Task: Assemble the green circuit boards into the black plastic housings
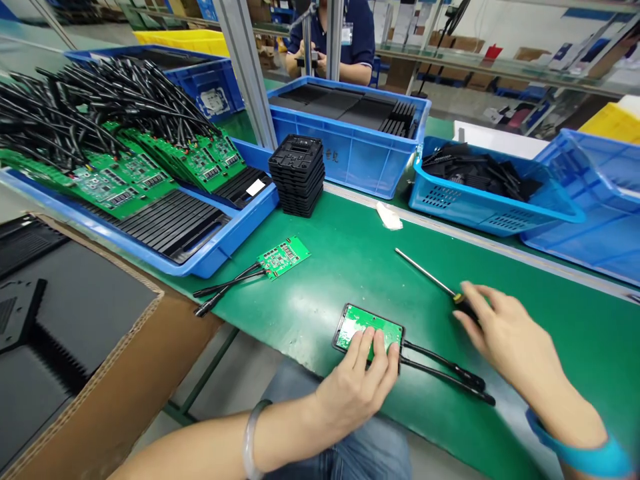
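Note:
My left hand [361, 377] presses its fingertips on a green circuit board [363, 322] seated in a black housing near the front edge of the green bench [350, 267]. Two black cables [445, 373] run right from that housing. My right hand [505, 333] rests over the black handle of a screwdriver [425, 272] lying on the bench, its metal shaft pointing away to the left. A second green board with two black leads [283, 257] lies loose further left.
A blue tray [215, 257] at left holds many green boards with black cables. A stack of black housings [297, 173] stands beside it. Blue bins [350, 153] with black parts line the back. A cardboard box [120, 360] sits low left. Another person sits behind the bench.

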Motion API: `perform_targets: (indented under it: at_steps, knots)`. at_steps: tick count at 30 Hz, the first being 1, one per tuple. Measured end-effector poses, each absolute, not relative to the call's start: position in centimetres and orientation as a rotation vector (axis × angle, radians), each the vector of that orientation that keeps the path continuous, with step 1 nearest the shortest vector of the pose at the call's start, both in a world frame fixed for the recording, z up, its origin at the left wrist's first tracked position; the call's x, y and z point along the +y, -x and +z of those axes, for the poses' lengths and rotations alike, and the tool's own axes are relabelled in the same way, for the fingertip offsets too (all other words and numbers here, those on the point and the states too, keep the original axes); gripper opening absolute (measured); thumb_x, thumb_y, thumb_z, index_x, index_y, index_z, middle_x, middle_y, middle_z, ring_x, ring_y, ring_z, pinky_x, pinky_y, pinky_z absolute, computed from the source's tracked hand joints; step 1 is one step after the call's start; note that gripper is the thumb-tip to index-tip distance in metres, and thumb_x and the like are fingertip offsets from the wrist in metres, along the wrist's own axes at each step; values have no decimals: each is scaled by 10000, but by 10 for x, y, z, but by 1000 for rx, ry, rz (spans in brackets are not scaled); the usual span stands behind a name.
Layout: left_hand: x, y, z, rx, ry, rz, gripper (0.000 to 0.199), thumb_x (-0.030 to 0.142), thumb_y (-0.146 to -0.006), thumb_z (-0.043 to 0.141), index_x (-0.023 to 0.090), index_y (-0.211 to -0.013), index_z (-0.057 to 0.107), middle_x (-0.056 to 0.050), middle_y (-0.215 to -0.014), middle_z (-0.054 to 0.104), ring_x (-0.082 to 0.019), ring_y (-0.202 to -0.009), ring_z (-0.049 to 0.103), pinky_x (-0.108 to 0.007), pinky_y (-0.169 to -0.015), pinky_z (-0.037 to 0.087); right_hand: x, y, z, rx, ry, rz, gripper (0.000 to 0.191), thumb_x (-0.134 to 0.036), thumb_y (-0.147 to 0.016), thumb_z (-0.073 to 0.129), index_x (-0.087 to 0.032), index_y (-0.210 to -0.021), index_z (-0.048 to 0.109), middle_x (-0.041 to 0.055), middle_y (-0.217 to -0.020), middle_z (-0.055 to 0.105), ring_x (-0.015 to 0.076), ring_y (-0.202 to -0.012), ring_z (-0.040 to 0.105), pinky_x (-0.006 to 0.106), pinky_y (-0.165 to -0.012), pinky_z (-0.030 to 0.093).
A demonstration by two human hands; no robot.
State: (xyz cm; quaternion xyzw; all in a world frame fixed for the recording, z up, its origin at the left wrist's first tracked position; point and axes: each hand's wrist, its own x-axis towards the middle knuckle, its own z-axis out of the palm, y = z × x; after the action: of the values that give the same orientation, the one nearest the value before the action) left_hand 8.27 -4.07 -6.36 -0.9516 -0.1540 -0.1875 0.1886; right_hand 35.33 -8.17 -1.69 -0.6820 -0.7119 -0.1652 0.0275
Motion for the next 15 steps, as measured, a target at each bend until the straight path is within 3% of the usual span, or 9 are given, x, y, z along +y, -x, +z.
perform_targets:
  at_steps: [2,4,6,8,11,13,15]
  knots:
    - [-41,-83,-63,-466,2685,-569,401,186,-938,414,65,-1292,557,-156,-1193,672,-319,-1093,647,-437,-964,507,-79,-371,-24,-2117,2341,-710,579,-438,-1009,175,-93,-900,628,180,-787,604,307,-700,593,358,-493,417]
    - [-42,-84,-64,-495,2694,-587,389,181,-945,404,72,-1284,561,-154,-1194,673,-310,-1091,651,-432,-958,519,-77,-373,-24,-2121,2345,-608,623,-489,-1007,112,-153,-761,576,124,-663,566,273,-594,571,333,-451,371]
    - [-44,-85,-65,-519,2701,-595,382,181,-950,400,77,-1281,560,-150,-1199,671,-305,-1093,652,-430,-953,529,-76,-361,-14,-1982,2259,-407,606,-582,-993,148,-186,-756,540,73,-616,568,222,-507,550,304,-435,364]
    - [-46,-86,-66,-543,2707,-598,373,184,-951,405,88,-1276,562,-138,-1204,670,-303,-1101,648,-425,-954,533,-76,-338,3,-1714,2139,-240,527,-654,-950,322,-201,-803,548,26,-594,586,178,-446,536,275,-436,384]
    - [-47,-87,-66,-588,2716,-591,358,181,-949,414,106,-1265,567,-121,-1214,667,-299,-1115,642,-418,-966,529,-75,-299,19,-1381,1853,-181,309,-519,-860,633,-219,-835,564,6,-676,648,169,-540,617,252,-508,454]
    - [-47,-87,-65,-601,2721,-598,349,177,-952,409,108,-1253,572,-116,-1214,666,-296,-1123,638,-411,-976,523,-72,-281,18,-1427,1689,-205,203,-369,-844,680,-220,-780,558,-12,-673,642,140,-547,608,222,-508,444]
    - [-48,-87,-65,-608,2720,-618,343,172,-957,398,108,-1245,574,-113,-1207,668,-291,-1125,637,-409,-983,517,-65,-273,12,-1594,1647,-217,202,-293,-868,633,-214,-709,537,-51,-558,554,96,-442,504,202,-439,373]
